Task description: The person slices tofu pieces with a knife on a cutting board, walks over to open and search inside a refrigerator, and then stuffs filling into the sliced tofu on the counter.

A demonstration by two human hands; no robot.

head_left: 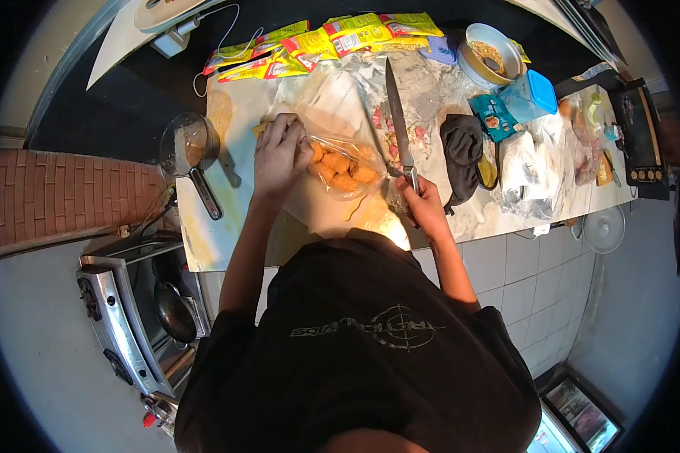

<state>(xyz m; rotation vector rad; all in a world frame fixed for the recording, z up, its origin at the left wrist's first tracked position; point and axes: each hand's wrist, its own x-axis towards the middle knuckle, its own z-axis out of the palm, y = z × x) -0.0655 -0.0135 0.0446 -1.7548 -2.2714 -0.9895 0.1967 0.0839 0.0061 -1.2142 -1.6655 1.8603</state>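
A clear plastic bag point(367, 154) with several orange-brown pieces point(340, 171) in it lies on the counter in front of me. My left hand point(281, 155) is at the bag's left end, its fingers curled together over the plastic. My right hand point(425, 204) grips the handle of a long knife point(397, 113) just right of the bag. The blade points away from me toward the back of the counter. Small reddish pieces point(391, 142) lie beside the blade, partly hidden by it.
Yellow-red packets point(355, 33) line the back edge. A pan point(190, 143) sits at the left. To the right are a dark cloth point(462, 155), a teal pouch point(493, 116), a blue-lidded container point(529, 96) and a bowl point(493, 54). A stove point(117, 325) stands lower left.
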